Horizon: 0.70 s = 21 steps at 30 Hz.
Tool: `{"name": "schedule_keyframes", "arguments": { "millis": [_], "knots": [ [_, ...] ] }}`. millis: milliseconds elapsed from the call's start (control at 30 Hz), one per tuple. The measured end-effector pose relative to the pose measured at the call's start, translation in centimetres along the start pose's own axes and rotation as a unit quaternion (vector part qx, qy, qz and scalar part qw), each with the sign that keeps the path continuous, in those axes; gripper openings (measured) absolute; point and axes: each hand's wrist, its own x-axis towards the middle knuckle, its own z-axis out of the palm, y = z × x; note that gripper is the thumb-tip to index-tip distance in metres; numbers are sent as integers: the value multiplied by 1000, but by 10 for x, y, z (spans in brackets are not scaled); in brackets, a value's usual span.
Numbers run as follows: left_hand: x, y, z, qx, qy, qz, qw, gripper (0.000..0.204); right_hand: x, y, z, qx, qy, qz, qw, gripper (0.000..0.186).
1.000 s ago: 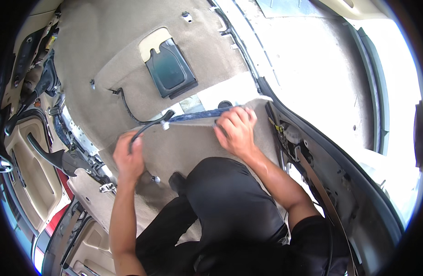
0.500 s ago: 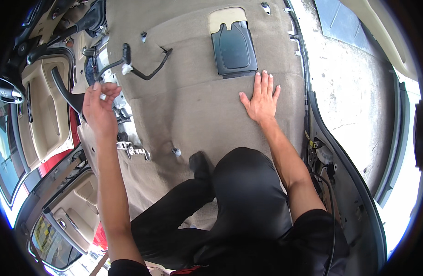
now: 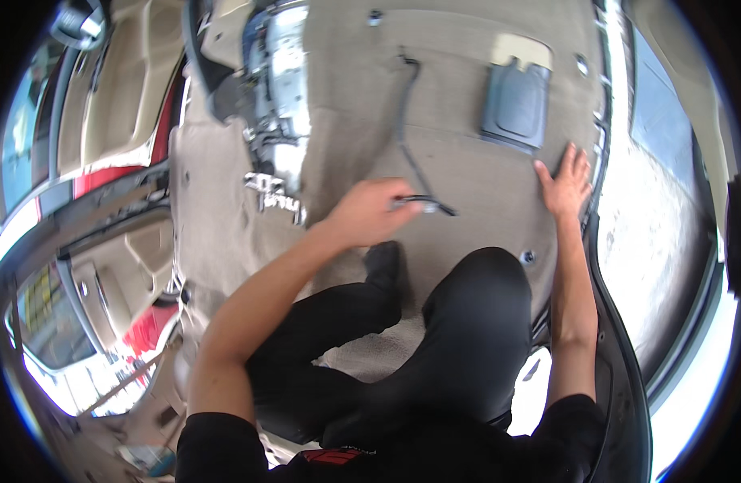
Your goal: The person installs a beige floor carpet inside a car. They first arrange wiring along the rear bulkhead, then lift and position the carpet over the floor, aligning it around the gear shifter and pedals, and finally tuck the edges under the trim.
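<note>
My left hand [image 3: 369, 212] is closed round the end of a black cable [image 3: 401, 113], above the beige-brown carpet [image 3: 467, 181] of a stripped car floor. From that hand the cable runs forward to a slit in the carpet. A small pale connector [image 3: 429, 207] shows by my fingertips, blurred by motion. On the right, my right hand [image 3: 567, 190] rests on the carpet with its fingers spread. Forward of it lies a dark flat panel [image 3: 515, 106] with a cream piece [image 3: 522, 52] at its far end.
Bare metal with brackets [image 3: 275, 197] borders the carpet on the left. Beige door panels [image 3: 117, 88] stand beyond. A door sill with a black seal [image 3: 601, 258] runs along the right, with concrete ground [image 3: 660, 177] outside. My bent knee [image 3: 487, 282] is close to the carpet's middle.
My left hand has moved right and back toward me, drawing the cable's end along from the bare metal. The view has shifted left. My right hand remains flat on the carpet, farther right.
</note>
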Motion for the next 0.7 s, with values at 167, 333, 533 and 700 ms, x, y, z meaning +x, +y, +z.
{"name": "schedule_keyframes", "arguments": {
  "millis": [167, 333, 533, 700],
  "knots": [
    [24, 66, 17, -166, 83, 66, 981, 36, -6, -86, -54, 399, -20, -80, 913, 73],
    [30, 81, -14, 42, 31, 11, 999, 40, 14, -154, -131, 413, -371, -214, 803, 64],
    [-19, -22, 16, -55, 338, -212, 915, 51, 18, -142, -114, -69, -340, -281, 895, 54],
    [-93, -138, 72, -67, 531, -582, 613, 92, 20, -192, -111, -3, -233, -355, 905, 53]
  ]
}}
